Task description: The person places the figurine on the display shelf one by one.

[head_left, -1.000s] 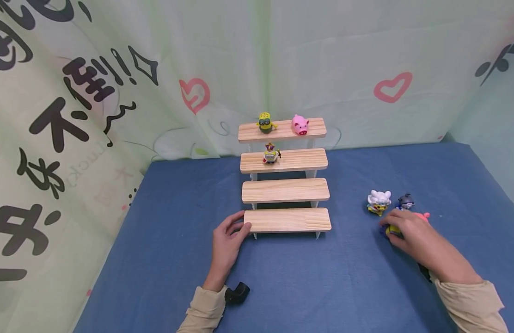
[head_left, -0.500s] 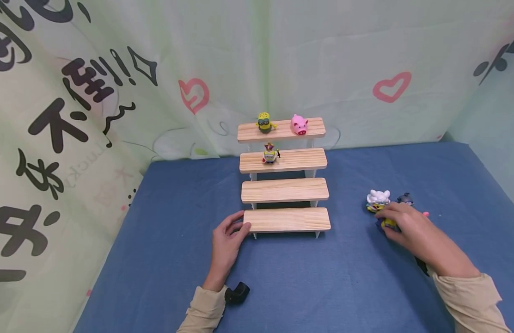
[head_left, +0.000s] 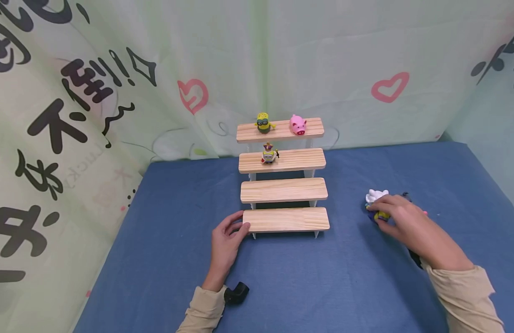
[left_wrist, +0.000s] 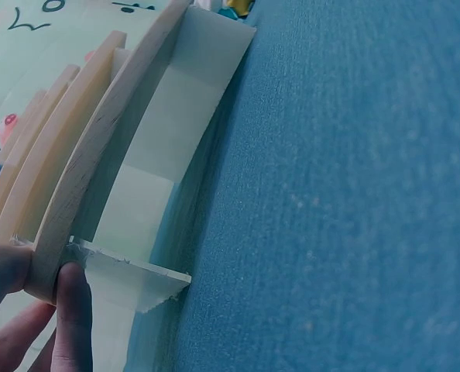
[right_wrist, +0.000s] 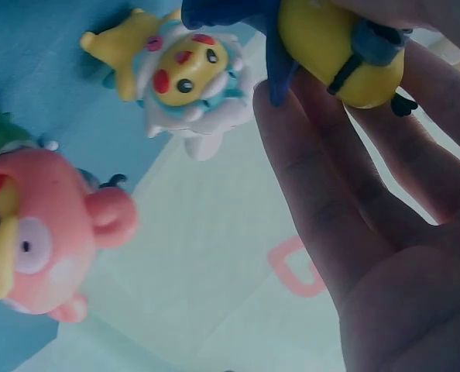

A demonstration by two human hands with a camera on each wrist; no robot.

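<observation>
My left hand (head_left: pixel 227 245) pinches the left end of the lowest wooden board of a four-step display stand (head_left: pixel 286 219), thumb on one face and fingers on the other in the left wrist view. Over on the right, my right hand (head_left: pixel 400 222) holds a yellow minion figurine (right_wrist: pixel 315 50) with goggles and a blue cape, pinched between thumb and fingers. Close behind that hand is a figurine in a white fluffy hood (head_left: pixel 375 196), its yellow face visible in the right wrist view. A pink figurine (right_wrist: pixel 56 225) also lies near; in the head view the hand mostly hides it.
On the top board stand a minion figurine (head_left: pixel 263 123) and a pink pig (head_left: pixel 298 125). A crowned minion (head_left: pixel 269 153) is on the second board. A dark-headed figurine (head_left: pixel 406 196) shows partly behind the right hand. Blue cloth (head_left: pixel 323 286) covers the table, with a printed curtain (head_left: pixel 323 60) behind.
My right hand has moved a little left and away from me with the minion figurine, now partly covering the white-hooded figurine. The left hand keeps its hold on the stand.
</observation>
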